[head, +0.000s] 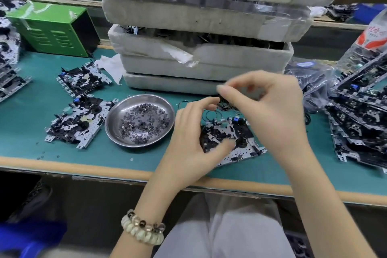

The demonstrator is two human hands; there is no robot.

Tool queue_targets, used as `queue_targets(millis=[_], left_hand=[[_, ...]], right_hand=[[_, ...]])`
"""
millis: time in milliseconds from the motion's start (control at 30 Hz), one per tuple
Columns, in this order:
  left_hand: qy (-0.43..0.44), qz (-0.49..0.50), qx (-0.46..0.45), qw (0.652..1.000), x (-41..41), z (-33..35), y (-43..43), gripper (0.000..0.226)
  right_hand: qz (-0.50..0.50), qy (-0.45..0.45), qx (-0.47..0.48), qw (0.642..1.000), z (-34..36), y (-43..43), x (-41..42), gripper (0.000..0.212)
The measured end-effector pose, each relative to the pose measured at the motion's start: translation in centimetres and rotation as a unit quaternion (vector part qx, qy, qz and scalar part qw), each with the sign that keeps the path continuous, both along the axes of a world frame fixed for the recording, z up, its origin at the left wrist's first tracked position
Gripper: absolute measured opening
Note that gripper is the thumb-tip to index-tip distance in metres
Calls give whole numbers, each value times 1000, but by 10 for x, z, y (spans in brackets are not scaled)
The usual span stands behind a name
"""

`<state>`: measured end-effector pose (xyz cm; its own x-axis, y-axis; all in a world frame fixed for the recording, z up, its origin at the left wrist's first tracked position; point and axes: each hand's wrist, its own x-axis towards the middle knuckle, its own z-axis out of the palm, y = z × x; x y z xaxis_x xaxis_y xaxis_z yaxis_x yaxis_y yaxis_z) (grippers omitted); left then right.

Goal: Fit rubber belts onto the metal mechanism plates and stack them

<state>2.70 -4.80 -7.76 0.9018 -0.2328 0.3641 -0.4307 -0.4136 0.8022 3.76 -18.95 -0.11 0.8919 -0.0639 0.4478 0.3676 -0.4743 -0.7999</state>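
**Hands part one belt over the plate**

Right hand (pixel 268 107) pinches a small dark bunch of belts (pixel 223 101) between thumb and forefinger, lifted just right of the dish (pixel 117 111). The bunch is blurred, so I cannot count them. Left hand (pixel 194 132) is curled on the plate (pixel 232 140), with the thumb pressing on its top, and its forefinger reaches up to the same bunch. I judge that it helps to part one belt from the others, and that the thumb is there so the plate does not slide.

The plate lies flat on the table (pixel 31 111), right of the dish and near the front edge, so a belt has only a short way to go. Loose belts (pixel 211 114) lie right of the dish too, a little farther back, within easy reach.

The dish holds many small dark rings. Two more plates (pixel 77 123) lie left of the dish. A stack (pixel 360 123) of plates leans far right of it; whether those have belts I cannot tell.
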Motion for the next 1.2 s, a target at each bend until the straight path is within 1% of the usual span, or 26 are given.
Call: queue_targets(millis=[67, 167, 200, 300, 400, 500, 633, 800, 1033, 1200], left_hand=[[38, -33, 28, 998, -2, -4, 4, 92], [70, -57, 47, 995, -2, -11, 7, 113], [72, -60, 48, 994, -1, -11, 7, 115], [66, -60, 58, 994, 2, -13, 7, 112], [72, -61, 48, 994, 2, -14, 7, 108], [79, -60, 49, 994, 2, -14, 7, 106], [83, -57, 57, 993, 1, -14, 8, 106], [89, -54, 47, 993, 1, -12, 7, 105], [89, -53, 46, 994, 1, -12, 7, 105], [87, -54, 54, 993, 1, -14, 7, 105]], right_hand=[[-45, 12, -61, 997, -18, -10, -2, 5], [-72, -11, -181, 981, -43, -7, -6, 5], [-69, -25, -217, 973, -50, -4, -8, 6], [-80, -81, -309, 944, -60, 4, -11, 7], [-110, -136, -365, 915, -62, 6, -12, 7], [-127, -163, -399, 893, -61, 8, -13, 11], [-138, -177, -423, 878, -60, 8, -13, 11], [-152, -195, -483, 840, -59, 11, -15, 16], [-158, -197, -499, 829, -57, 10, -15, 19], [-156, -166, -492, 840, -59, 9, -13, 16]])
